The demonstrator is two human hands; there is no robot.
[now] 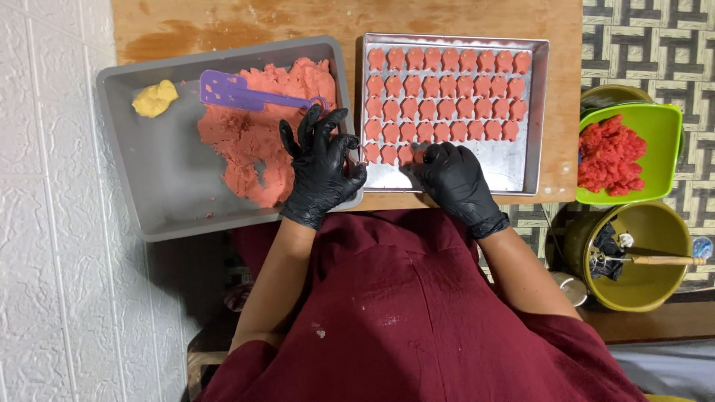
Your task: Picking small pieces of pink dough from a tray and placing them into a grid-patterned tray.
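My left hand (320, 170), in a black glove, hovers at the right edge of the grey tray (149, 186). Its thumb and forefinger pinch what looks like a small metal cutter (357, 151), and the other fingers are spread. My right hand (456, 181), also gloved, is curled over the front row of the metal baking tray (530, 112), its fingertips on a pink dough piece (414, 154). Several rows of shaped pink dough pieces (447, 93) fill the baking tray's far part. A slab of pink dough (253, 141) lies in the grey tray under a purple spatula (238, 91).
A yellow dough lump (155, 98) sits in the grey tray's far left corner. To the right of the wooden board (223, 26) stand a green bowl (659, 126) of red shreds and an olive bucket (648, 286) with a utensil inside. A white wall is at left.
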